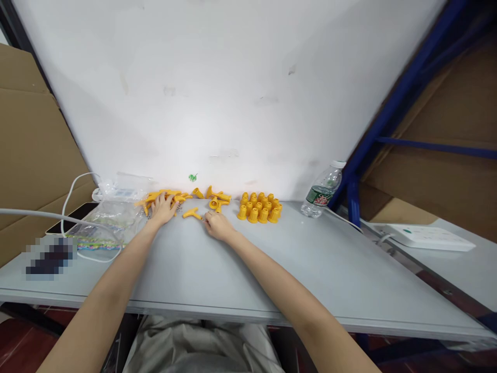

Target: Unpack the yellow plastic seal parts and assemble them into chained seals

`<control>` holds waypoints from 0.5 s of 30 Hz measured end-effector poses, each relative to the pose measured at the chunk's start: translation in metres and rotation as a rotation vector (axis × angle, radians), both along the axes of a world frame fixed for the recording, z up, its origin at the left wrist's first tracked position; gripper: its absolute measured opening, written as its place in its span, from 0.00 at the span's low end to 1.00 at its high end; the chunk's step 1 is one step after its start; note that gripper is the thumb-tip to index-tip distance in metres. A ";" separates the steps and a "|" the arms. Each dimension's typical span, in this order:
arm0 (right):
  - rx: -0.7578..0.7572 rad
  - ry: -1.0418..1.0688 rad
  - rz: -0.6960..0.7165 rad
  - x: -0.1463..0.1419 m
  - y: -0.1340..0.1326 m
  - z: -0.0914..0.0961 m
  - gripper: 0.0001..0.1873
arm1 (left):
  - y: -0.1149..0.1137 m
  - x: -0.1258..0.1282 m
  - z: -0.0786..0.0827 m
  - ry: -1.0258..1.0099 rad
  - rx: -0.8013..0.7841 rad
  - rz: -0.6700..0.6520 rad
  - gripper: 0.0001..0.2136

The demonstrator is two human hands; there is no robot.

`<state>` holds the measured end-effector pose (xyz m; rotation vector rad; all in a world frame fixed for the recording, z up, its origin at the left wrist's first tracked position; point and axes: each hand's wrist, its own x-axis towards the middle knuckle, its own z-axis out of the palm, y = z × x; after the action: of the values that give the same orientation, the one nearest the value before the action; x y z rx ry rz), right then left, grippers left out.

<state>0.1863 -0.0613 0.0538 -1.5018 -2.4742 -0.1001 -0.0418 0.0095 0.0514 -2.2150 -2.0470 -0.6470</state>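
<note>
My left hand [163, 209] rests on a pile of yellow T-shaped handles [144, 200] near the wall, fingers spread over the pieces. Small metal bits [179, 207] show beside its fingertips. A single yellow T-shaped handle [191, 213] lies between my hands, its stem pointing right. At the metal tip of that stem, my right hand [217, 226] has its fingers curled in a pinch; the fingertips are partly hidden. Just behind the right hand are a few loose yellow pieces, among them a hollow cone [213, 203] and another handle [210, 191].
Several yellow cup-shaped cones [258, 211] stand grouped right of my hands. Farther right, a water bottle [322, 191] leans near the wall. Clear plastic bags [112, 223], a white cable [64, 207] and a dark flat device [77, 215] lie left. A white power strip [430, 238] is far right.
</note>
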 end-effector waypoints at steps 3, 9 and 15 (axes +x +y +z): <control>-0.021 0.056 -0.061 0.000 0.004 0.000 0.10 | 0.000 0.003 0.001 0.007 0.003 0.013 0.23; -0.097 0.084 -0.234 -0.041 0.019 0.005 0.13 | -0.004 0.009 0.008 0.066 0.019 0.014 0.19; -0.147 0.131 -0.144 -0.060 0.017 0.009 0.17 | 0.004 0.028 0.015 0.069 0.118 -0.086 0.18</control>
<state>0.1266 -0.0447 0.0623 -1.6878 -2.3127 0.1537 -0.0141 0.0137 0.0663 -2.2356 -1.8410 -0.6700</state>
